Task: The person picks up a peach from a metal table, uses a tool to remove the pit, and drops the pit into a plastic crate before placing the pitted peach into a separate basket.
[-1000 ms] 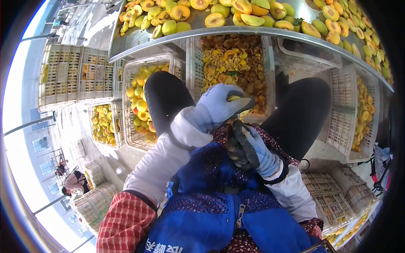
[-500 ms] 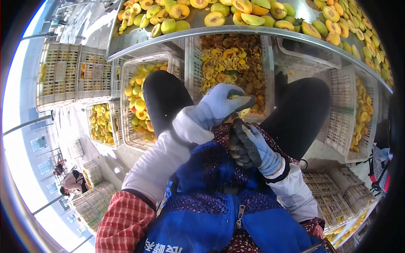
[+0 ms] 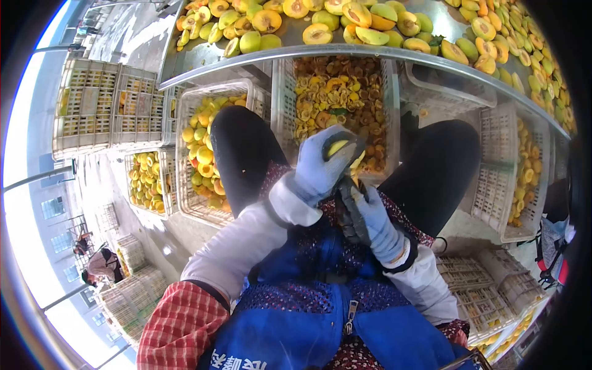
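My left hand [image 3: 324,161], in a light blue glove with a dark grip, is closed around a yellow-green peach half [image 3: 337,147]. Just below and to the right, my right hand [image 3: 362,213] wears a similar glove with a dark palm. Its fingers are curled close against the fruit, and what they hold is hidden. A bit of yellow flesh shows between the two hands. Beneath them, between my knees, stands a crate [image 3: 284,111] of brownish pits and fruit scraps [image 3: 333,98].
A metal table [image 3: 296,52] with many halved peaches [image 3: 370,35] runs across in front. Crates of yellow fruit stand left [image 3: 203,145] and right [image 3: 524,166] of my legs. Stacked crates [image 3: 98,111] are farther left. Another person [image 3: 103,266] bends over crates at far left.
My left hand has turned and drawn slightly nearer my body, so more of the peach half shows. My right hand has shifted slightly and stays close below it.
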The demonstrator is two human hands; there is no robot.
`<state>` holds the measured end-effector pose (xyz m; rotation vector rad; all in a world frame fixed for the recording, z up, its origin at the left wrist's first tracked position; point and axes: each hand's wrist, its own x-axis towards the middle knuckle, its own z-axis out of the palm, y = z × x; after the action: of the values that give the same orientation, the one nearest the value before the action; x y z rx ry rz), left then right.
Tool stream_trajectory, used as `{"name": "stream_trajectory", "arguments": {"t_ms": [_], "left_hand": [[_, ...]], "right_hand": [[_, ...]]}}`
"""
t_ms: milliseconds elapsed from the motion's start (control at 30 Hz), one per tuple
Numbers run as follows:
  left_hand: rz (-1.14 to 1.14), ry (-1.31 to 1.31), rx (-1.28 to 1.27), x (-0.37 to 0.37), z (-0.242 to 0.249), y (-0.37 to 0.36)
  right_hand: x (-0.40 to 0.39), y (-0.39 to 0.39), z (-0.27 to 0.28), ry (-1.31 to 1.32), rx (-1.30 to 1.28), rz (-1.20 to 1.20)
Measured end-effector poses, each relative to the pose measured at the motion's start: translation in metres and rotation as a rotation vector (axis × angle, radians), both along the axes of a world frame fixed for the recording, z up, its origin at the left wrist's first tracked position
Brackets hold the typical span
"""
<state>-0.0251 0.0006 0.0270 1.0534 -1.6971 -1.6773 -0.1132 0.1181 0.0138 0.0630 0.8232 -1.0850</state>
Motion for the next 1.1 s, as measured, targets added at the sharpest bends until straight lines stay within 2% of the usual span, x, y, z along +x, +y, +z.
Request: {"name": "stream_trajectory", "arguments": {"t_ms": [67, 133, 200, 233, 267, 333, 367, 433, 467, 533, 567, 633, 667, 733, 833, 867, 933, 1000, 1100], "left_hand": [[0.048, 0.047, -0.019, 0.002, 0.001, 0.005], [0.205, 0.176, -0.203, 0.003, 0.003, 0.006], [0.214, 0.161, -0.222, 0.007, 0.012, 0.007], [0.174, 0.091, -0.267, 0.01, 0.019, 0.005], [0.135, 0.022, -0.31, 0.012, 0.026, 0.004], [0.069, -0.021, -0.256, 0.016, 0.042, -0.003], [-0.044, -0.062, -0.264, 0.017, 0.048, -0.006], [-0.214, -0.18, -0.181, 0.016, 0.061, -0.012], [-0.213, -0.18, -0.179, 0.015, 0.06, -0.013], [-0.266, -0.219, -0.035, 0.013, 0.057, -0.016], [-0.265, -0.218, -0.036, 0.011, 0.056, -0.016], [-0.257, -0.141, -0.188, 0.01, 0.053, -0.014], [-0.258, -0.142, -0.188, 0.011, 0.052, -0.016], [-0.328, -0.01, 0.169, 0.013, 0.046, -0.02], [-0.285, -0.055, 0.302, 0.015, 0.04, -0.018], [-0.285, -0.059, 0.301, 0.018, 0.036, -0.018], [-0.263, -0.154, -0.003, 0.022, 0.024, -0.017], [-0.222, -0.055, -0.046, 0.023, 0.022, -0.011], [-0.233, -0.173, -0.114, 0.019, 0.037, -0.009]], "right_hand": [[0.011, 0.005, -0.008, 0.501, -0.32, -0.118], [0.017, 0.007, -0.009, 0.457, -0.257, -0.144], [0.02, 0.013, -0.024, 1.061, -0.406, 0.02], [0.008, 0.01, 0.001, 1.273, -0.552, 0.134], [0.0, 0.01, 0.009, 1.272, -0.549, 0.134], [-0.011, 0.011, 0.018, 1.658, -0.833, 0.175], [-0.014, 0.01, 0.024, 1.659, -0.832, 0.176], [-0.018, 0.008, 0.032, 0.693, -0.511, 0.167], [-0.017, 0.01, 0.023, 0.693, -0.511, 0.169], [-0.018, 0.007, 0.003, 0.271, -0.289, 0.244], [-0.019, 0.008, 0.001, 0.271, -0.291, 0.245], [-0.017, 0.003, 0.019, -0.293, -0.216, 0.107], [-0.014, 0.003, 0.022, -0.294, -0.216, 0.106], [-0.011, 0.004, 0.026, 0.073, -0.218, 0.134], [-0.005, -0.002, 0.023, 0.012, -0.16, 0.114], [-0.004, -0.002, 0.024, 0.009, -0.163, 0.113], [-0.004, -0.003, 0.024, -0.182, -0.008, 0.224], [-0.003, -0.002, 0.028, -0.181, 0.003, 0.229], [0.0, -0.002, 0.029, -0.141, -0.009, 0.212]]}}
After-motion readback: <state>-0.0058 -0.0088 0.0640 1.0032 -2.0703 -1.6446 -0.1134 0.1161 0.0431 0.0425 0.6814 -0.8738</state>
